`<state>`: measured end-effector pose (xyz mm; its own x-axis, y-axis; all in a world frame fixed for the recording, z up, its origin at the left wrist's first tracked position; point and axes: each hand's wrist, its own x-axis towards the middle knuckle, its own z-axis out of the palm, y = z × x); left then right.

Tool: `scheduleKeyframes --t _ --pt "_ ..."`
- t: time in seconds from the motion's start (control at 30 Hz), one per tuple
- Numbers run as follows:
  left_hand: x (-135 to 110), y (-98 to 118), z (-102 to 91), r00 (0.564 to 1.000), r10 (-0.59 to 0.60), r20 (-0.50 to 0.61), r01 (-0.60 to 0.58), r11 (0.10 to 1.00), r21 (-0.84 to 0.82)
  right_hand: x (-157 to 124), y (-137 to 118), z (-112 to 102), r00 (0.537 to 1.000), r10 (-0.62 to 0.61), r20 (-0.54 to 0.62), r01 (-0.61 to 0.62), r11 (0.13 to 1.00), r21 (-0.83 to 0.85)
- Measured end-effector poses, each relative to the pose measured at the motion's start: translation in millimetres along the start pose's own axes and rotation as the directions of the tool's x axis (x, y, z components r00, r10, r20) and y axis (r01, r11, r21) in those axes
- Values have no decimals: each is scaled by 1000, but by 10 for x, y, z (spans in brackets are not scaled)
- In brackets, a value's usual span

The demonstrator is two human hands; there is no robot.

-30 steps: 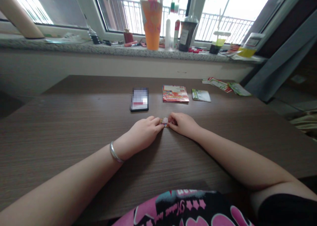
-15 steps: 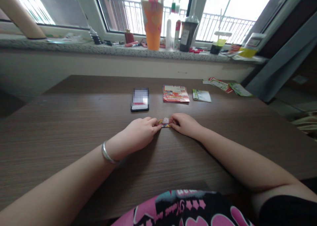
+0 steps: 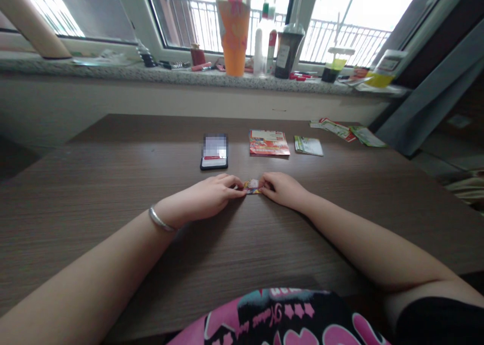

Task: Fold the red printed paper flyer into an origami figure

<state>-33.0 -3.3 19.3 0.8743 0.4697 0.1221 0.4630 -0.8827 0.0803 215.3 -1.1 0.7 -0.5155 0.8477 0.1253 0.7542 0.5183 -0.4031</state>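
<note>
A small, colourful piece of printed paper [image 3: 252, 187] lies low over the brown table [image 3: 159, 284], between my two hands. My left hand [image 3: 212, 193] pinches its left end between thumb and fingers. On the right end, the thumb and curled fingers of my right hand [image 3: 283, 189] hold it in the same way. Both ends of the paper are hidden by fingertips. Just beyond my hands lie a phone [image 3: 214, 162] in a dark case and a stack of red and white printed sheets [image 3: 269, 144].
Right of the red stack lies a smaller pile of green and white papers [image 3: 309, 145]. More leaflets [image 3: 338, 128] spread at the far right corner. Along the granite windowsill [image 3: 181, 74] stand a tall orange drink cup [image 3: 234, 38], a dark cup [image 3: 288, 53] and several bottles.
My left hand has shifted slightly, its wrist and bracelet moving left and up, with the fingers now straighter at the paper's left end. My right hand stays in place.
</note>
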Motion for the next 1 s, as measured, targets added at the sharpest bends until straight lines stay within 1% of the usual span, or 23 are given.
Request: scheduleKeyframes --t 0.1,0.2,0.27,0.37,0.5,0.6,0.77,1.0 --pt "23 49 8 1000 -20 -13 20 998 52 0 5 10 1000 -8 -11 8 1000 5" --pt "61 145 40 994 -58 -91 70 988 135 -1 3 10 999 33 -12 -33 999 26" --pt "82 208 66 986 -76 -149 100 982 161 -1 -1 -1 997 77 -7 -77 997 31" --pt "100 281 95 981 -54 -185 89 978 189 3 -11 -24 994 106 -3 -106 994 14" --pt "117 340 112 984 -72 -161 111 962 251 16 -23 -36 994 105 -7 -105 994 5" --pt "135 349 122 987 -81 -139 114 961 252 19 -26 -31 996 92 -13 -92 996 7" --pt "148 323 130 986 -76 -150 107 973 206 14 -29 -30 995 94 -14 -94 996 9" --pt "141 362 116 984 -84 -154 122 960 254 16 -38 -32 993 115 -24 -115 993 -1"
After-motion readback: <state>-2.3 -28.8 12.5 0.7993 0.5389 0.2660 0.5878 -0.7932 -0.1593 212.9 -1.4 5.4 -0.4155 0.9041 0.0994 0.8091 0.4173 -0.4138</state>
